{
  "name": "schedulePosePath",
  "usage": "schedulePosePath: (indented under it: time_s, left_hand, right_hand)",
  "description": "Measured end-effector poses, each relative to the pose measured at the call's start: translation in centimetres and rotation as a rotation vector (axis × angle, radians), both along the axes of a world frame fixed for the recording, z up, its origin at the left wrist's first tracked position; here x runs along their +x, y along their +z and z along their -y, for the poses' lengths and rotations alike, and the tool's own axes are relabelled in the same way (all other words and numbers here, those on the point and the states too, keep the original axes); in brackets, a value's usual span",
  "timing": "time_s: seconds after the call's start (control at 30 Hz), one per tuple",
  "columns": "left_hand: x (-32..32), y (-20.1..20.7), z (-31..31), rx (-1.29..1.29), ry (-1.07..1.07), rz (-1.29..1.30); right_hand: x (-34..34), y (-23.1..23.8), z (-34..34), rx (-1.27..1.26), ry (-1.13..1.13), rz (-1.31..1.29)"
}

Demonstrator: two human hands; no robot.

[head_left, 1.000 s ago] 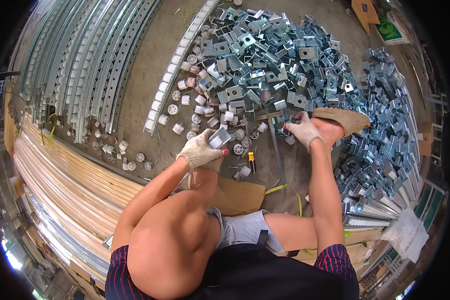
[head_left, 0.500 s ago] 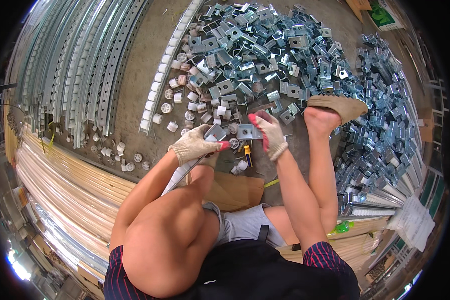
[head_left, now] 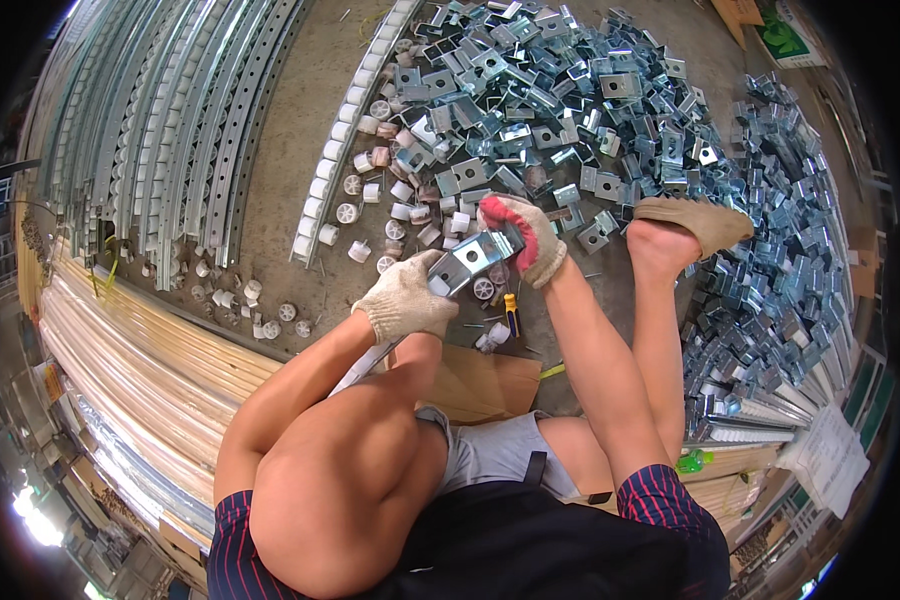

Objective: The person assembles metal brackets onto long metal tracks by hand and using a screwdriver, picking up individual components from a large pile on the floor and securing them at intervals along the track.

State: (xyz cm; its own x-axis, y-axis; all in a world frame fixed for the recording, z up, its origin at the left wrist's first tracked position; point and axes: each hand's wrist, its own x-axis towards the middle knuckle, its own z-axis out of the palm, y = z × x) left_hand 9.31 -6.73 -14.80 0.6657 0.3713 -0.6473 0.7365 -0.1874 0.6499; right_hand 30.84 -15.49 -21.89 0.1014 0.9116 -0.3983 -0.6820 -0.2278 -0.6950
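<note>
My left hand (head_left: 406, 298), in a pale work glove, is closed around the near end of a galvanised metal bracket (head_left: 473, 257), and my right hand (head_left: 523, 236), in a glove with a pink-red fingertip coating, is clamped on its far end, so both hands meet on the same piece. The bracket is a short channel-shaped part with a round hole in its upper face, held tilted just above the concrete floor (head_left: 300, 290), between the two gloves. A long pale metal strip (head_left: 365, 366) runs down from under my left hand toward my knee; I cannot tell whether that hand grips it too.

Just below the bracket lies a small white roller wheel (head_left: 484, 289), and beside it a screwdriver with a yellow and blue handle (head_left: 511, 312) (lying flat, touched by neither hand). Beyond my hands spreads a large heap of similar brackets (head_left: 560, 90), reaching round to the right of my slippered foot (head_left: 695, 220). A row of white rollers (head_left: 348, 130) sits in a channel to the left of the heap, with loose ones scattered near it. Further left lie perforated steel rails (head_left: 170, 110), side by side. A piece of cardboard (head_left: 490, 385) rests under my legs.
</note>
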Motion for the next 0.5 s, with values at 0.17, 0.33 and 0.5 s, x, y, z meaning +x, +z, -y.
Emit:
schedulePosePath:
  time_s: [0.17, 0.33, 0.5]
  left_hand:
    - [0.1, 2.1, 0.5, -0.053, 0.055, 0.08]
    - [-0.8, 0.2, 1.9, 0.067, 0.065, 0.143]
    - [-0.8, 0.4, 2.7, 0.17, 0.067, 0.173]
  right_hand:
    - [0.6, 2.4, -1.0, 0.019, 0.13, -0.267]
    - [0.4, 2.6, -0.7, -0.043, 0.145, -0.061]
    - [0.7, 3.1, 0.0, -0.037, 0.208, -0.011]
